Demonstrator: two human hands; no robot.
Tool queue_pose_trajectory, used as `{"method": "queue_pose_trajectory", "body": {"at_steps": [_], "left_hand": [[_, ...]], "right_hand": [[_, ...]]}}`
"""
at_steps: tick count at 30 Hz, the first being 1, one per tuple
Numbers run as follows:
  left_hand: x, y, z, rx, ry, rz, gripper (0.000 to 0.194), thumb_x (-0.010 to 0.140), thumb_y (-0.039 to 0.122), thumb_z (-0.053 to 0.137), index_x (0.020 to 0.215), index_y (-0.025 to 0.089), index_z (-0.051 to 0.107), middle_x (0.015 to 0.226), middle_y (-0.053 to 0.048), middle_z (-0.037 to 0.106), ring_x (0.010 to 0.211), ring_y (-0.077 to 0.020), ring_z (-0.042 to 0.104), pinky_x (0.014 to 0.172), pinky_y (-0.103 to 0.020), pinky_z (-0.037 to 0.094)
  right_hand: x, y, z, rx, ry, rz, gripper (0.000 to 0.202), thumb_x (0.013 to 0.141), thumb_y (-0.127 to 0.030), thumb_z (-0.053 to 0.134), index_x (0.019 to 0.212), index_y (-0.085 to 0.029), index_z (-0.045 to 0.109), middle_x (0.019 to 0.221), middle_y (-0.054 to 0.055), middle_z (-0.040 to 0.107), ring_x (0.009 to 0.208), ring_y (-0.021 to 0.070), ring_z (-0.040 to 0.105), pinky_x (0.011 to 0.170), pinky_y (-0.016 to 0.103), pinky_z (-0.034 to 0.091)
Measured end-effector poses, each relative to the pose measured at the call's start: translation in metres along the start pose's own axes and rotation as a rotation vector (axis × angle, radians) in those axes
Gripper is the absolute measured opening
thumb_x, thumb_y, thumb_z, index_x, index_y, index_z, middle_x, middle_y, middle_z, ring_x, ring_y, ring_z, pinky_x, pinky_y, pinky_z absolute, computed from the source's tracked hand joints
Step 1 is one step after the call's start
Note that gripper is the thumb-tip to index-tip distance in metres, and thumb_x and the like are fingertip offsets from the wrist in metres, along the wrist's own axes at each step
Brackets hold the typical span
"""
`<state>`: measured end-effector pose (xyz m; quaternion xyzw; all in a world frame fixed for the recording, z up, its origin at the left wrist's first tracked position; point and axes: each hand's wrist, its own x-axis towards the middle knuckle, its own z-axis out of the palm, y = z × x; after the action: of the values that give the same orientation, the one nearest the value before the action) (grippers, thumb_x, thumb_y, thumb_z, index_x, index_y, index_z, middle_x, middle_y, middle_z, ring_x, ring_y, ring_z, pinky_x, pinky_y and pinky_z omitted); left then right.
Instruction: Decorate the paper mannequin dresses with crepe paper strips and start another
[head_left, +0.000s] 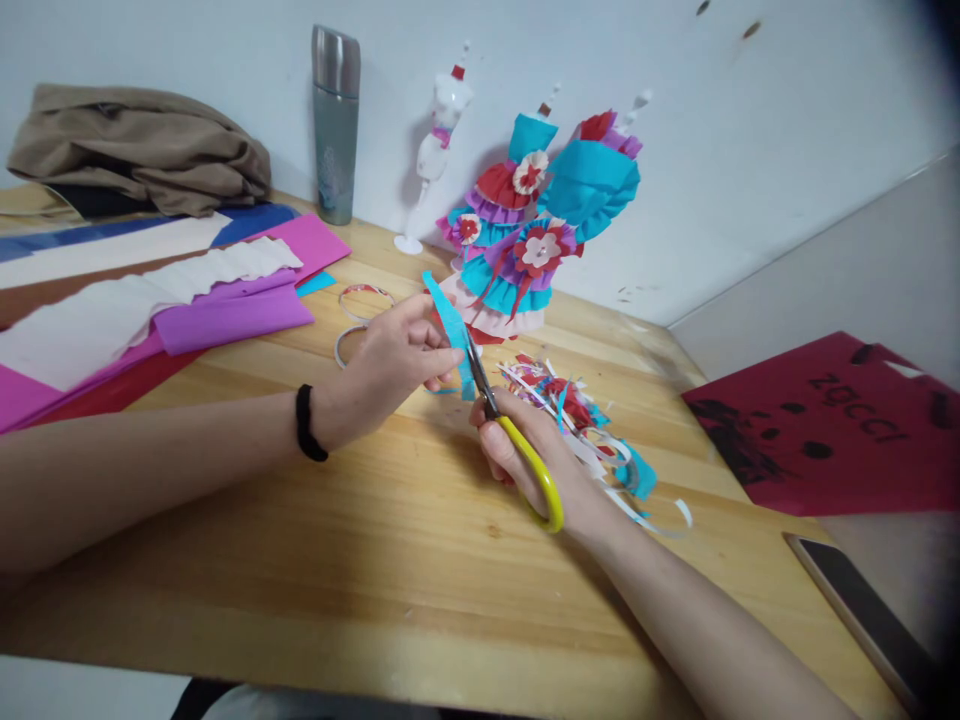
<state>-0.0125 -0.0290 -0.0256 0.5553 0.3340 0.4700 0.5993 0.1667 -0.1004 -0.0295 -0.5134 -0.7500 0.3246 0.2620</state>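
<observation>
left hand pinches turquoise strip; right hand grips scissors; red sheet reads "zgccl".

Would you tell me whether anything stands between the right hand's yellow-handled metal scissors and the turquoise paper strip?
Nothing visible does: the blades of the yellow-handled scissors in the right hand meet the turquoise paper strip in the left hand. The multicoloured paper scraps lie to the right.

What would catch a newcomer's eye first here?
The ruffled paper dresses in turquoise, red and purple, standing at the back of the table against the pale wall. Next, probably the yellow-handled scissors in the right hand, their blades at a turquoise strip in the left hand.
</observation>
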Motion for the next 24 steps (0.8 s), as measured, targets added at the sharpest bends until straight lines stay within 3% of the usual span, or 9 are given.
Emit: {"method": "queue_pose_trajectory", "body": {"at_steps": [8,13,24], "left_hand": [[-0.0030,-0.0020,0.0007,0.031,-0.070,-0.025,0.025,0.075,0.006,0.064,0.098,0.014,0.057,0.059,0.006,0.061,0.050,-0.0083,0.054,0.050,-0.021,0.046],[-0.0044,-0.0022,0.0015,0.009,-0.122,0.015,0.025,0.072,0.006,0.064,0.092,0.017,0.055,0.058,0.007,0.059,0.049,-0.0080,0.055,0.048,-0.019,0.045],[-0.0054,-0.0020,0.0028,0.032,-0.118,-0.023,0.025,0.073,0.006,0.063,0.090,0.018,0.050,0.057,0.008,0.058,0.048,-0.0076,0.054,0.049,-0.021,0.044]], "right_hand": [[0.0002,-0.0001,-0.0006,0.057,-0.020,0.010,0.057,0.089,-0.079,0.045,0.081,-0.023,0.043,0.071,0.000,0.048,0.064,0.0155,0.044,0.054,0.028,0.037],[-0.0001,-0.0005,-0.0009,0.056,-0.018,0.008,0.058,0.089,-0.080,0.044,0.080,-0.024,0.042,0.070,0.000,0.048,0.063,0.0154,0.044,0.054,0.028,0.038],[0.0000,0.0021,0.0015,0.045,-0.003,0.022,0.063,0.087,-0.085,0.040,0.078,-0.023,0.045,0.066,-0.001,0.046,0.062,0.0156,0.042,0.051,0.028,0.034]]}}
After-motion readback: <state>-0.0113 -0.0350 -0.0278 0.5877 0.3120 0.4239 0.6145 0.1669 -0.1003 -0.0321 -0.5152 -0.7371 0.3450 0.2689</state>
